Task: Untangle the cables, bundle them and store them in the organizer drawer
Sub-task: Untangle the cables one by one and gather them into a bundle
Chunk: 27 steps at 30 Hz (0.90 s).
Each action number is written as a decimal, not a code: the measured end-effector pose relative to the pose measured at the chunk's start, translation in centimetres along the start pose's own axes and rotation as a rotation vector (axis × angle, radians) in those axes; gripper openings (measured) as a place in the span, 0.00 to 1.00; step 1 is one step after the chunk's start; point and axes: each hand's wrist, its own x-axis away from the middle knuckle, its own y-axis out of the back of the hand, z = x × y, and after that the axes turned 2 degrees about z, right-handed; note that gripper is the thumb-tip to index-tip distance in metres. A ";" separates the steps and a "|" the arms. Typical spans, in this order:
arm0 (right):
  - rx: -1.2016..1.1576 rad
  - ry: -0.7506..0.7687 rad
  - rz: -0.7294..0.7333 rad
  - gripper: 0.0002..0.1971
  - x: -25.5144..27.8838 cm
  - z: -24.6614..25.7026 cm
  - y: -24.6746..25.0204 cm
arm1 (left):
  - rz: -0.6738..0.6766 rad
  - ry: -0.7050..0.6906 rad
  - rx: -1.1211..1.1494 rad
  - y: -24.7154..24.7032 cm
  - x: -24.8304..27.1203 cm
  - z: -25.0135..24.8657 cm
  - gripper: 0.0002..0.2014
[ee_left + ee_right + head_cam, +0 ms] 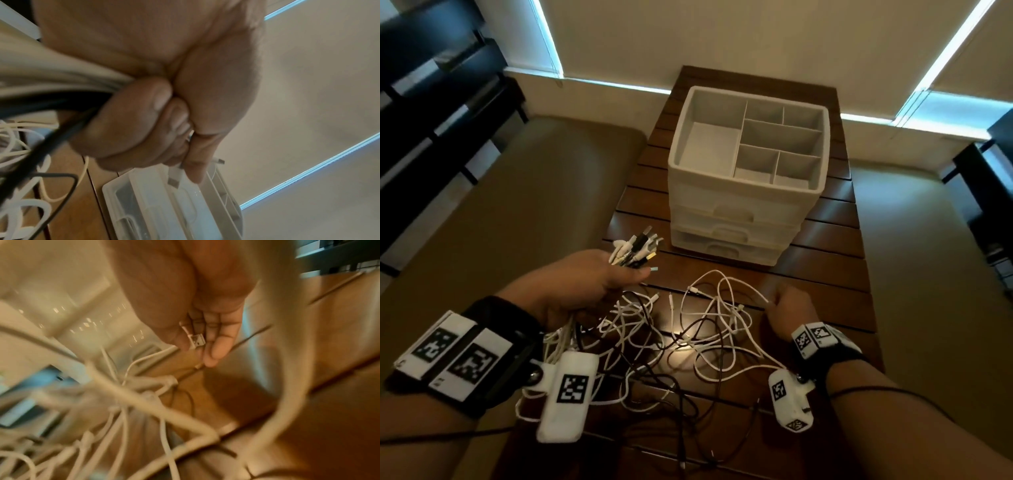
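Left hand (589, 284) was clamped on gathered plug ends (637, 248); right hand (791, 310), at three o'clock, pinched a white connector (196, 341). Slow, tangle-free pulling was advised.

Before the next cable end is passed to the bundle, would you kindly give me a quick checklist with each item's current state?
1. Left hand grips the gathered connector ends: ok.
2. Right hand pinches a white connector: ok.
3. Cables on the table untangled: not ok, white and dark loops cross.
4. Organizer drawers open: not ok, all three fronts shut.
5. Held cable runs free of the pile: cannot tell.
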 end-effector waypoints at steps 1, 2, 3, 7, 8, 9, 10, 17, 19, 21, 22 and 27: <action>-0.060 0.028 -0.048 0.09 0.1 -0.1 1.3 | -0.006 -0.029 0.022 0.0 0.0 -0.2 0.17; -0.133 0.066 -0.101 0.07 0.2 -0.1 2.7 | -0.007 -0.059 0.045 0.1 0.0 -0.4 0.15; -0.217 0.114 -0.150 0.05 0.6 0.1 4.2 | -0.006 -0.096 0.069 0.1 0.0 -0.6 0.14; -0.603 0.327 -0.180 0.05 3.7 2.3 9.9 | 0.014 -0.252 0.182 -0.2 0.3 -1.8 0.14; -0.708 0.368 -0.162 0.05 4.6 3.0 10.9 | 0.026 -0.286 0.203 -0.5 0.5 -2.2 0.15; -0.782 0.409 -0.147 0.06 5.5 3.8 11.8 | 0.037 -0.321 0.217 -0.9 0.8 -2.7 0.15; -0.829 0.442 -0.128 0.06 6.2 4.5 12.3 | 0.046 -0.348 0.232 -1.3 0.9 -3.0 0.14; -0.976 0.562 -0.130 0.06 8.6 8.6 13.8 | 0.026 -0.448 0.275 -3.6 1.1 -4.1 0.05; -0.889 0.583 -0.247 0.05 8.7 9.1 14.2 | 0.021 -0.463 0.308 -3.9 1.4 -4.3 0.08; -0.733 0.636 -0.462 0.05 9.0 9.3 15.1 | 0.023 -0.490 0.337 -4.0 1.5 -4.3 0.11; -0.678 0.673 -0.544 0.06 9.3 9.5 15.6 | 0.022 -0.505 0.354 -4.0 1.6 -4.4 0.11; -0.712 0.699 -0.418 0.09 10.6 10.8 16.3 | 0.058 -0.560 0.420 -4.0 2.0 -4.7 0.17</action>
